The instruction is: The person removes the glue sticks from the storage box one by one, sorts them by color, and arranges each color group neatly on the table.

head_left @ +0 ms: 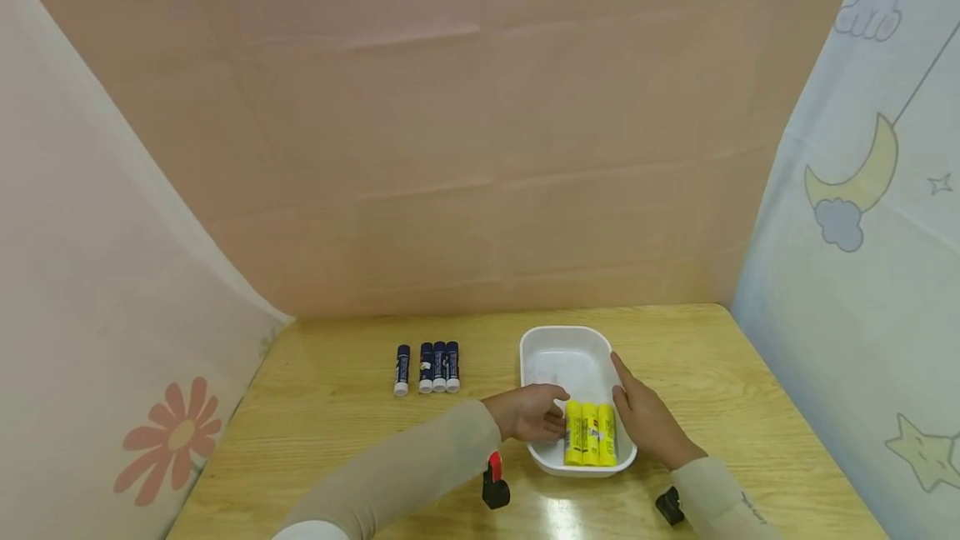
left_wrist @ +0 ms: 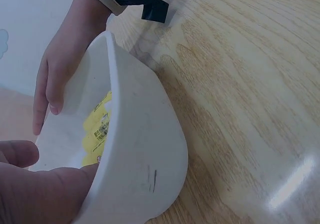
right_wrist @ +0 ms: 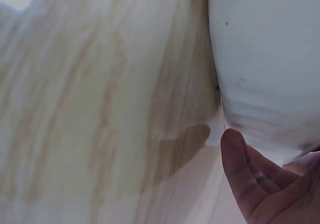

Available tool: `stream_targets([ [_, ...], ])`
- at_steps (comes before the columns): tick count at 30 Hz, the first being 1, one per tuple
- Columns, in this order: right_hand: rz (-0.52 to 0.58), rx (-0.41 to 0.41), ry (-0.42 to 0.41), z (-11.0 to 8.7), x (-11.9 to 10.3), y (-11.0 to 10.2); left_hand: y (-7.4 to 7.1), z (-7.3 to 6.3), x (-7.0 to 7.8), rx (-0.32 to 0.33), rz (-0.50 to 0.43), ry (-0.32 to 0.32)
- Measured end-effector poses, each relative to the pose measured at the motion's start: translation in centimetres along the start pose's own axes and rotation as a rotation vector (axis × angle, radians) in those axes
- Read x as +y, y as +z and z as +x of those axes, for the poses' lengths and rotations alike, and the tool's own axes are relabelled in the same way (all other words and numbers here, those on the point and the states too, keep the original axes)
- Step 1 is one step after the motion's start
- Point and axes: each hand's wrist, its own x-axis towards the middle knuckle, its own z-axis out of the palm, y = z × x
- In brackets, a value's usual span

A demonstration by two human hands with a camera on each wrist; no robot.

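Observation:
A white plastic tray (head_left: 567,345) sits on the table, with three yellow glue sticks (head_left: 591,433) lying side by side at its near end. My left hand (head_left: 534,413) reaches over the tray's left wall, fingers loosely bent beside the leftmost yellow stick. In the left wrist view its fingertips partly disappear behind the rim, so contact with the stick is unclear. At the opposite side, my right hand (head_left: 651,419) holds the tray wall, thumb inside and fingers along the outside. The right wrist view shows those fingers (right_wrist: 235,154) against the tray's outer wall (right_wrist: 270,58).
Left of the tray, several dark blue glue sticks with white ends (head_left: 439,367) lie together on the wooden table (head_left: 330,440). One more blue stick (head_left: 402,370) lies slightly apart. Hanging cloths (head_left: 480,148) enclose the table's back and sides.

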Motion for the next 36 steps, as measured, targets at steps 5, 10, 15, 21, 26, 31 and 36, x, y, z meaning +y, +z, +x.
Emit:
stream_targets([
  [5, -0.008, 0.005, -0.002, 0.0, 0.0, 0.0, 0.6, -0.2, -0.1, 0.03, -0.013, 0.025],
  [10, 0.0, 0.001, 0.006, -0.1, 0.1, 0.1, 0.9, -0.1, -0.3, 0.066, 0.012, 0.049],
  [15, 0.003, 0.016, -0.006, -0.2, 0.2, 0.1, 1.1, 0.2, -0.4, 0.088, 0.028, 0.064],
  [21, 0.011, 0.01, -0.003, -0.1, 0.3, 0.1, 1.3, 0.4, -0.5, 0.115, 0.032, 0.065],
  [26, 0.014, 0.004, 0.001, 0.0, 0.3, 0.0, 1.3, 0.6, -0.6, 0.115, 0.051, 0.069],
  [31, 0.015, 0.013, -0.007, -0.1, 0.3, 0.0, 1.4, 0.7, -0.8, 0.133, 0.081, 0.078],
  [36, 0.028, 0.005, 0.002, -0.1, 0.3, 0.0, 1.4, 0.7, -0.8, 0.141, 0.168, 0.077],
])
